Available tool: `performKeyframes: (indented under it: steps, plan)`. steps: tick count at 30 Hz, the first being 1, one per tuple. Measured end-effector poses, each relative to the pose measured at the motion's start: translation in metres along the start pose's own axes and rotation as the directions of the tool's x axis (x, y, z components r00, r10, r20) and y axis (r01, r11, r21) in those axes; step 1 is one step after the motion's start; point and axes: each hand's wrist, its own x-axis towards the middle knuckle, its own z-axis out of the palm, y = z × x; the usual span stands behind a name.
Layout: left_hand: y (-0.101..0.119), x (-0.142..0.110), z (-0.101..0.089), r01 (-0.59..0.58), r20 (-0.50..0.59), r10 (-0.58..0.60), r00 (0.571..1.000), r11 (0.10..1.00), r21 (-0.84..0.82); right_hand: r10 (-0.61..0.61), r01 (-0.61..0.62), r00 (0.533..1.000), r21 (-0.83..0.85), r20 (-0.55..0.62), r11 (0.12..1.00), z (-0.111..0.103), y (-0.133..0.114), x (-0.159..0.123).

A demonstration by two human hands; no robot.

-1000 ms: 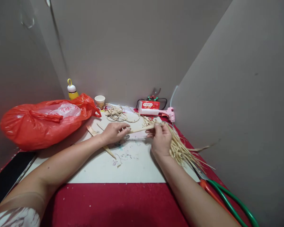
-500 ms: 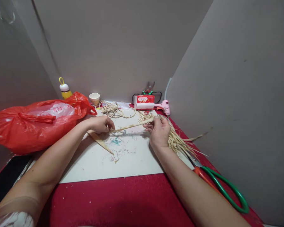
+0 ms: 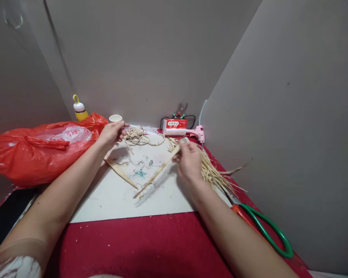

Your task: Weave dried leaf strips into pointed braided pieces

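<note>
My right hand (image 3: 189, 160) is closed on the upper end of a long, flat, pale dried-leaf strip (image 3: 159, 170), which slants down to the left over the white board. Raised near the paper cup (image 3: 115, 118), my left hand (image 3: 113, 134) has its fingers pinched together. A thin dried-leaf strand (image 3: 129, 148) hangs just below those fingers, and its upper end is hard to make out. Another wider dried-leaf piece (image 3: 120, 172) lies on the board between my hands. A bundle of narrow dried-leaf strips (image 3: 213, 170) spreads beside and behind my right wrist.
Left stands a red plastic bag (image 3: 43, 150), with a yellow bottle (image 3: 80, 112) behind. Coiled cord (image 3: 136, 136), a red box (image 3: 178, 123) and a pink glue gun (image 3: 198, 133) line the back of the white board (image 3: 104, 208). Green-and-orange-handled scissors (image 3: 266, 224) lie right, along the grey wall.
My left hand has come away from the long strip and moved up and back toward the cup. The strip's free end has swung down toward me, still held in my right hand.
</note>
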Motion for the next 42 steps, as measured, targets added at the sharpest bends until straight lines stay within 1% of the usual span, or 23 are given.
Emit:
performKeyframes:
  steps: [1,2,3,4,5,7,9,12,15,18,20,22,25,27,28,30,32,35,36,37,38,40,42]
  plan:
    - [0.003,-0.001,0.002,0.013,0.026,-0.011,1.000,0.997,-0.077,0.115,-0.105,0.983,-0.072,0.141,0.992,0.007,0.006,-0.007]
    - [0.005,-0.003,0.005,0.031,0.054,-0.023,0.998,0.990,-0.134,0.221,-0.185,0.940,-0.155,0.262,0.970,0.013,0.011,-0.014]
    - [0.006,-0.005,0.007,0.051,0.081,-0.037,0.996,0.984,-0.173,0.290,-0.218,0.893,-0.232,0.345,0.948,0.019,0.015,-0.021]
    - [0.007,-0.006,0.010,0.071,0.108,-0.050,0.993,0.978,-0.197,0.304,-0.199,0.870,-0.288,0.387,0.937,0.023,0.018,-0.026]
    - [0.007,-0.009,0.013,0.088,0.136,-0.060,0.989,0.974,-0.210,0.261,-0.137,0.881,-0.316,0.395,0.939,0.025,0.019,-0.029]
    - [0.004,-0.014,0.021,0.119,0.198,-0.077,0.977,0.970,-0.212,0.086,0.031,0.930,-0.311,0.356,0.950,0.025,0.016,-0.032]
    - [-0.002,-0.021,0.031,0.157,0.262,-0.101,0.960,0.967,-0.200,-0.025,0.126,0.936,-0.267,0.351,0.955,0.023,0.009,-0.033]
    - [-0.010,-0.032,0.047,0.229,0.346,-0.152,0.926,0.954,-0.194,-0.010,0.132,0.891,-0.240,0.453,0.962,0.019,0.000,-0.035]
    - [-0.013,-0.039,0.057,0.283,0.376,-0.188,0.908,0.935,-0.216,0.030,0.142,0.856,-0.289,0.516,0.947,0.016,-0.006,-0.037]
    - [-0.014,-0.039,0.058,0.296,0.339,-0.202,0.919,0.921,-0.254,0.058,0.132,0.867,-0.341,0.495,0.931,0.005,-0.021,-0.032]
    - [-0.016,-0.037,0.056,0.303,0.306,-0.217,0.927,0.913,-0.271,0.037,0.167,0.874,-0.371,0.484,0.913,-0.007,-0.034,-0.025]
    - [-0.019,-0.033,0.054,0.314,0.280,-0.236,0.931,0.907,-0.281,-0.046,0.240,0.899,-0.402,0.435,0.884,-0.023,-0.045,-0.016]
    - [-0.025,-0.028,0.051,0.303,0.236,-0.242,0.941,0.913,-0.271,-0.250,0.355,0.928,-0.458,0.275,0.815,-0.051,-0.056,-0.001]
    - [-0.028,-0.024,0.048,0.272,0.191,-0.232,0.954,0.936,-0.222,-0.364,0.394,0.917,-0.493,0.160,0.776,-0.068,-0.061,0.008]
    - [-0.029,-0.023,0.047,0.256,0.176,-0.224,0.959,0.949,-0.185,-0.395,0.396,0.911,-0.506,0.116,0.766,-0.075,-0.065,0.011]
    - [-0.030,-0.022,0.045,0.231,0.176,-0.210,0.962,0.967,-0.109,-0.437,0.387,0.899,-0.525,0.031,0.758,-0.087,-0.076,0.017]
    - [-0.029,-0.022,0.044,0.211,0.197,-0.200,0.960,0.977,-0.038,-0.494,0.393,0.869,-0.558,-0.036,0.731,-0.095,-0.090,0.020]
    - [-0.027,-0.026,0.046,0.158,0.216,-0.173,0.961,0.984,0.084,-0.599,0.422,0.796,-0.636,-0.081,0.647,-0.105,-0.098,0.025]
    - [-0.027,-0.027,0.047,0.143,0.226,-0.168,0.959,0.982,0.125,-0.605,0.415,0.793,-0.668,-0.067,0.618,-0.110,-0.096,0.026]
    - [-0.027,-0.027,0.048,0.133,0.245,-0.170,0.955,0.978,0.160,-0.580,0.388,0.814,-0.714,-0.032,0.583,-0.115,-0.091,0.027]
    - [-0.028,-0.028,0.049,0.126,0.267,-0.175,0.948,0.974,0.189,-0.518,0.343,0.855,-0.774,0.022,0.532,-0.120,-0.083,0.028]
    - [-0.030,-0.029,0.049,0.112,0.310,-0.183,0.933,0.966,0.233,-0.312,0.252,0.940,-0.898,0.138,0.362,-0.130,-0.067,0.028]
    - [-0.034,-0.029,0.050,0.086,0.338,-0.178,0.924,0.958,0.272,-0.123,0.218,0.972,-0.960,0.198,0.174,-0.135,-0.053,0.027]
